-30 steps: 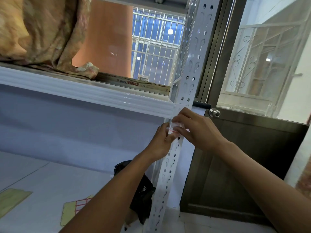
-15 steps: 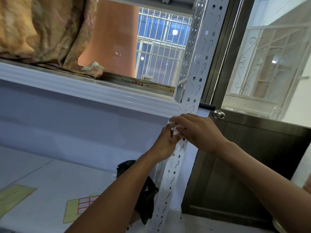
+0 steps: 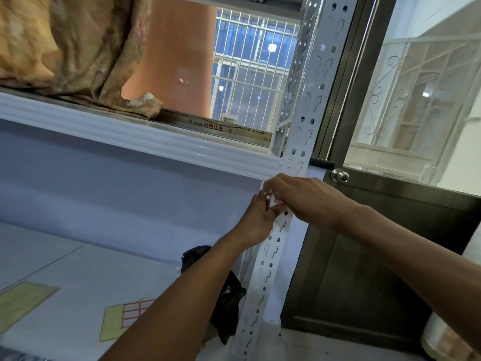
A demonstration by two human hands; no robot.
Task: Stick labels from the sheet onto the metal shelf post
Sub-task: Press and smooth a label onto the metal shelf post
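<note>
A white perforated metal shelf post runs from the top of the view down to the bottom centre. Both hands meet on it just below the upper shelf's edge. My left hand and my right hand pinch a small white label with a red border against the post's front face; fingers hide most of the label. The label sheet, yellow-backed with red-bordered labels, lies on the lower shelf at bottom left, partly behind my left forearm.
The upper shelf carries a bundled orange-brown cloth and a long printed box. A black bag sits by the post's lower part. Right of the post is a dark door with a round knob. Another yellow sheet lies far left.
Both hands stay on the label at the post. The fingers have closed tighter over the label, hiding more of it, and the view has shifted slightly.
</note>
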